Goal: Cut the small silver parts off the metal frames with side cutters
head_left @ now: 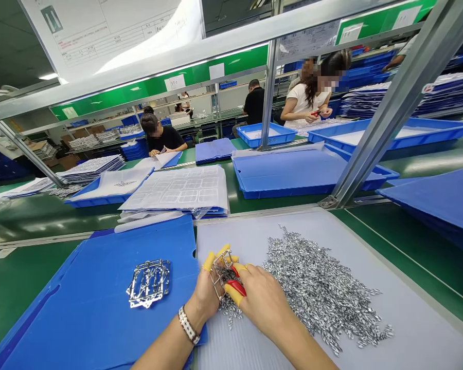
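In front of me runs a long green surface [27,293], framed by a slanted aluminium upright [393,108] and a crossbar [170,56]. Beyond, more benches [224,115] line up towards a white far wall [204,103] beneath green panels [239,61]. Overhead, the dark ceiling [11,46] holds a bright strip light [48,76], and cardboard boxes [69,160] sit off to my left.

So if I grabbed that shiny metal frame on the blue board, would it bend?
The metal frame looks thin and full of holes, so it's probably light and might bend if squeezed. Its shiny strips could feel slippery. Lying flat on the blue board, it seems unlikely to roll.
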`<state>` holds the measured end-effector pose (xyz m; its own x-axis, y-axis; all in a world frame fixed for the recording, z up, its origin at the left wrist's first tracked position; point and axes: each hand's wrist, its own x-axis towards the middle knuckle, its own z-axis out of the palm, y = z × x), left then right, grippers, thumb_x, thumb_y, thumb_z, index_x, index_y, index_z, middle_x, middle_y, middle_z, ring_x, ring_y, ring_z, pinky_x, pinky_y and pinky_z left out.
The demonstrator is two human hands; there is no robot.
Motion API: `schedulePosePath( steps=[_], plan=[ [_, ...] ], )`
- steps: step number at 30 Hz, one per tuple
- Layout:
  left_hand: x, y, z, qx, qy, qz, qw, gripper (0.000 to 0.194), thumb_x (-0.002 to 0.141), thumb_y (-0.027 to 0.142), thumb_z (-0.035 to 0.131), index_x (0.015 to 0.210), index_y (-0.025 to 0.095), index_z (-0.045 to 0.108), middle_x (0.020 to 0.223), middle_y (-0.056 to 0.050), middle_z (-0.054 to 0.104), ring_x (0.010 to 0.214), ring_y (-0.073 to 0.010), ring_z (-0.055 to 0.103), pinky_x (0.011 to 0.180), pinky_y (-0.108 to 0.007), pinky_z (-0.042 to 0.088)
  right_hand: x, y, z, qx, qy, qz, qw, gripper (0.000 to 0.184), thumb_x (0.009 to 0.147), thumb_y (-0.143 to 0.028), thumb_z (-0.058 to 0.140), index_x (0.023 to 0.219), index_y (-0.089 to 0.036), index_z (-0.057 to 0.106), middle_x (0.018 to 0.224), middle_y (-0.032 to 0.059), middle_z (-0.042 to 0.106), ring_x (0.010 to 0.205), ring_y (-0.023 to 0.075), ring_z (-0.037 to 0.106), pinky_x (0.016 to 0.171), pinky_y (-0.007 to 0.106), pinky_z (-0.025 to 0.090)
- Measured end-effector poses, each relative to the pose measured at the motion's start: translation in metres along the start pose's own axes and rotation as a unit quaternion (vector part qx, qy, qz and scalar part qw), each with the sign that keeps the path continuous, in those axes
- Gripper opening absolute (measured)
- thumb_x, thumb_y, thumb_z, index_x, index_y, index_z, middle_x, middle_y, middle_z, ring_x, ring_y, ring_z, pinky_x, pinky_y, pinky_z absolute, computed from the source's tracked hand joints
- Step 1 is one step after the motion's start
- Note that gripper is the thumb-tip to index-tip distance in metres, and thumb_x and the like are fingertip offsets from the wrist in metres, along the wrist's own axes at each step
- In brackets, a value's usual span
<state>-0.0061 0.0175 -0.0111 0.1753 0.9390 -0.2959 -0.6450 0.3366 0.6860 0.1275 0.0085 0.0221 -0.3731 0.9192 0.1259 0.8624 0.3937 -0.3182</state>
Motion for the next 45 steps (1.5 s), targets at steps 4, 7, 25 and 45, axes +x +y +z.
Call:
schedulePosePath(
  steps=[4,7,25,45],
  plan=[
    [-0.002,0.000,0.002,-0.003,-0.006,0.004,1.000,0.053,0.088,0.050,0.043,0.129,0.017,0.052,0.109,-0.010,0.067,0.105,-0.0253,0.059,0.094,-0.037,0.040,0.001,-0.001,-0.001,0.002,-0.025,0.010,1.000,0.031,0.082,-0.036,0.056,0.106,-0.018,0.062,0.093,0.0089,0.066,0.086,0.0261,0.061,0.075,0.038,0.044],
    [-0.002,0.000,0.003,0.001,-0.002,0.005,1.000,0.053,0.088,0.049,0.044,0.129,0.017,0.053,0.110,-0.010,0.067,0.106,-0.0257,0.058,0.094,-0.038,0.040,0.002,-0.002,-0.004,0.000,-0.036,0.015,0.999,0.030,0.082,-0.036,0.055,0.106,-0.018,0.062,0.094,0.0090,0.067,0.087,0.0260,0.061,0.075,0.037,0.044],
    [-0.006,0.003,0.003,-0.013,-0.060,-0.036,0.997,0.054,0.088,0.055,0.039,0.122,0.017,0.058,0.116,-0.012,0.063,0.095,-0.0219,0.058,0.078,-0.032,0.045,-0.004,0.011,-0.012,-0.057,-0.012,0.034,0.998,0.029,0.083,-0.033,0.055,0.107,-0.019,0.061,0.095,0.0086,0.067,0.089,0.0263,0.060,0.077,0.037,0.041],
    [-0.006,0.004,0.003,0.019,-0.040,-0.004,0.999,0.051,0.088,0.052,0.041,0.120,0.016,0.060,0.120,-0.013,0.059,0.105,-0.0251,0.053,0.080,-0.036,0.048,0.001,0.017,-0.016,-0.075,-0.021,0.045,0.996,0.020,0.084,-0.035,0.055,0.094,-0.019,0.063,0.087,0.0076,0.067,0.084,0.0244,0.063,0.068,0.033,0.041]
  ],
)
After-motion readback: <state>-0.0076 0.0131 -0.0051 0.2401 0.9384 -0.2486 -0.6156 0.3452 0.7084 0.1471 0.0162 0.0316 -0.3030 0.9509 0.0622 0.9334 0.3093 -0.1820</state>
